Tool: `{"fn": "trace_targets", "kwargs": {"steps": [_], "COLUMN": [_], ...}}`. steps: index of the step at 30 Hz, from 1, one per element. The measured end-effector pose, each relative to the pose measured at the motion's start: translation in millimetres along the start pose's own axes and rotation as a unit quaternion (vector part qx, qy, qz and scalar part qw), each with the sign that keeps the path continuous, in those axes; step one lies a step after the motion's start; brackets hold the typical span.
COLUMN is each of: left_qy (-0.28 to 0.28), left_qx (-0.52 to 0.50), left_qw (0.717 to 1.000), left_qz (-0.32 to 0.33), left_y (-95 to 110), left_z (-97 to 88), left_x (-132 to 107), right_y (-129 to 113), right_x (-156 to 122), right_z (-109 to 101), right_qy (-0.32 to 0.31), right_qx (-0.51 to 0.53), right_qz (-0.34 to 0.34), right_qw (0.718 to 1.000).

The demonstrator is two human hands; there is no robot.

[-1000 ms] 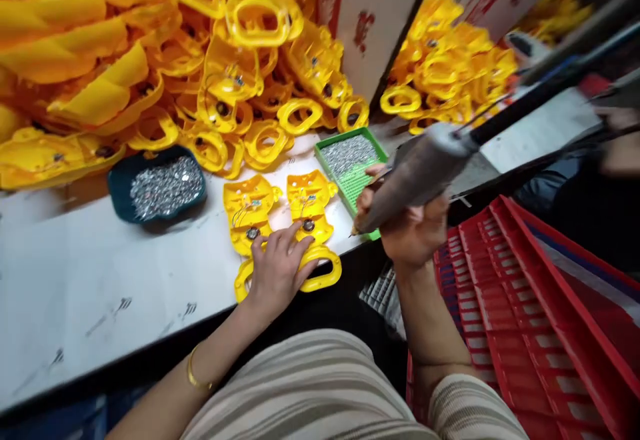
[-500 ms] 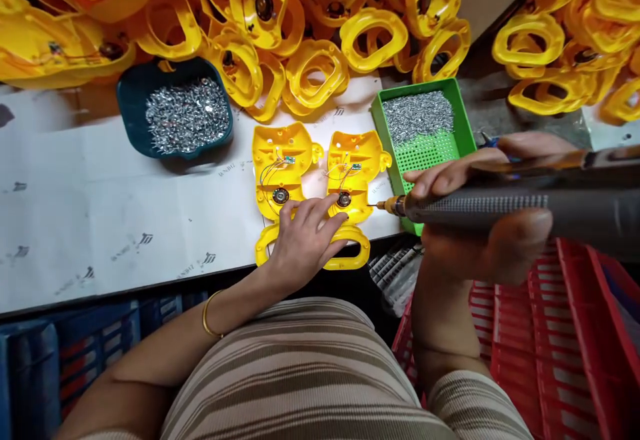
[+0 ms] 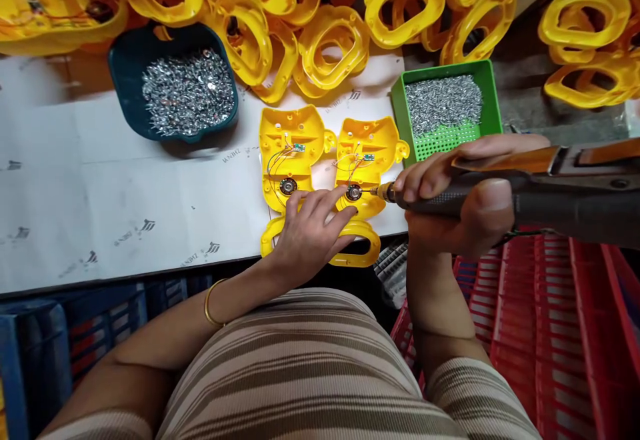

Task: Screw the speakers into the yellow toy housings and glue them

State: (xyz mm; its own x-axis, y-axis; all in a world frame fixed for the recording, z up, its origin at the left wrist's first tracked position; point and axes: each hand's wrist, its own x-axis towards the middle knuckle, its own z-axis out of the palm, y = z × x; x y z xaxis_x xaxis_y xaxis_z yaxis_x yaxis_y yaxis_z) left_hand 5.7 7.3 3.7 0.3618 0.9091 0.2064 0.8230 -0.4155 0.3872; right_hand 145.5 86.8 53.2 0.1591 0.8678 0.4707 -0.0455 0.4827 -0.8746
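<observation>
Two yellow plastic shells lie side by side at the table's front edge, a left shell (image 3: 289,153) and a right shell (image 3: 367,160), each with thin wires, a small circuit board and a round speaker. My left hand (image 3: 307,233) lies flat over their lower parts, fingers spread, pressing them down. My right hand (image 3: 457,197) is wrapped round a grey electric screwdriver (image 3: 550,193). Its bit points left and touches the right shell beside the round speaker (image 3: 353,193).
A dark teal dish (image 3: 125,67) of small silver screws sits at the back left, a green tray (image 3: 493,103) of screws at the right. Several yellow shells are heaped along the back. A red crate (image 3: 560,333) stands below on the right, a blue crate (image 3: 75,340) lower left.
The view has swung down onto the table. My right hand has brought the screwdriver's bit leftward onto the right shell near its speaker. My left hand has stayed flat on the shells.
</observation>
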Motion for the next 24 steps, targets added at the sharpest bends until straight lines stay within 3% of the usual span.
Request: {"fn": "trace_targets", "kwargs": {"steps": [12, 19, 22, 24], "left_qy": [0.01, 0.015, 0.009, 0.007], "left_qx": [-0.009, -0.001, 0.006, 0.01], "left_qw": [1.0, 1.0, 1.0, 1.0], "left_qz": [0.001, 0.004, 0.002, 0.003], "left_y": [-1.6, -1.3, -1.2, -0.9], "left_z": [3.8, 3.2, 3.2, 3.0], "left_x": [-1.9, -1.2, -1.6, -1.4], "right_y": [5.0, -1.0, -8.5, -14.4], "right_x": [0.6, 5.8, 5.4, 6.3], "right_z": [-3.3, -0.5, -7.9, -17.1], "right_qy": [-0.007, -0.034, -0.02, -0.047], "right_qx": [0.005, 0.079, 0.052, 0.016], "right_qz": [0.044, 0.034, 0.063, 0.109], "right_qw": [0.999, 0.996, 0.996, 0.993]}}
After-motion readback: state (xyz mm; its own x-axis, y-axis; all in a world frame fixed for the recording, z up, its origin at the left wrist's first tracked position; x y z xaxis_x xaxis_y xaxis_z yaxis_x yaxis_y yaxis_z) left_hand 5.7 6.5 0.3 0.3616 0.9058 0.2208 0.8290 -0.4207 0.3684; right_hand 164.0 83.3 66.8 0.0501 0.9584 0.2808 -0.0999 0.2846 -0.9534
